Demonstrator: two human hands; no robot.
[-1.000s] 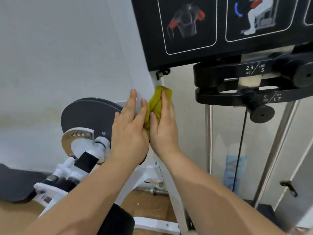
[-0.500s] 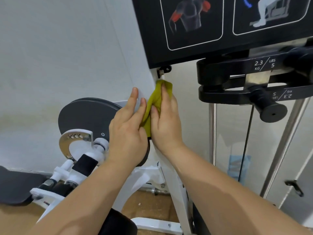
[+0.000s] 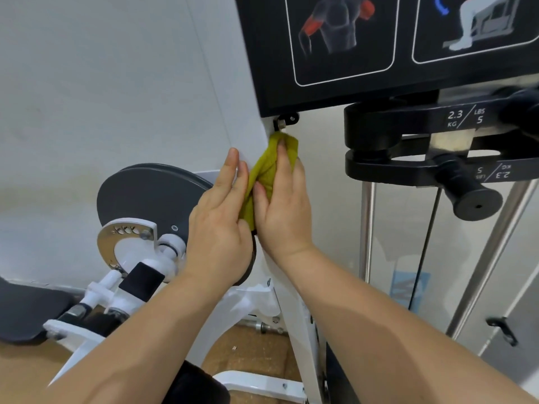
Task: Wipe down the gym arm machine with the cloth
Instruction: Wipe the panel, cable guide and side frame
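- Head view: I see the yellow-green cloth [image 3: 268, 170] bunched against the front edge of the machine's white upright post [image 3: 297, 330], its top corner just under the small black bracket [image 3: 287, 120] beneath the black exercise placard [image 3: 379, 53].
- Head view, grip: my right hand [image 3: 284, 211] lies flat over the cloth, fingers straight and pressing it to the post, thumb alongside the bunched fold. It is a press, not a clenched hold.
- Head view, other hand: my left hand [image 3: 218, 223] rests on the post's left face, fingers straight and holding nothing. Its inner edge touches the cloth, so the cloth sits sandwiched between both hands.
- Head view, progress: I judge the wipe to be midway up this post, with the cloth near the top of the bare stretch. I cannot tell by sight which surfaces are already clean.
- Head view, what is left: by my reckoning the dark round disc [image 3: 145, 193], the black weight plates [image 3: 408, 121], the lower frame and the placard remain to be wiped.
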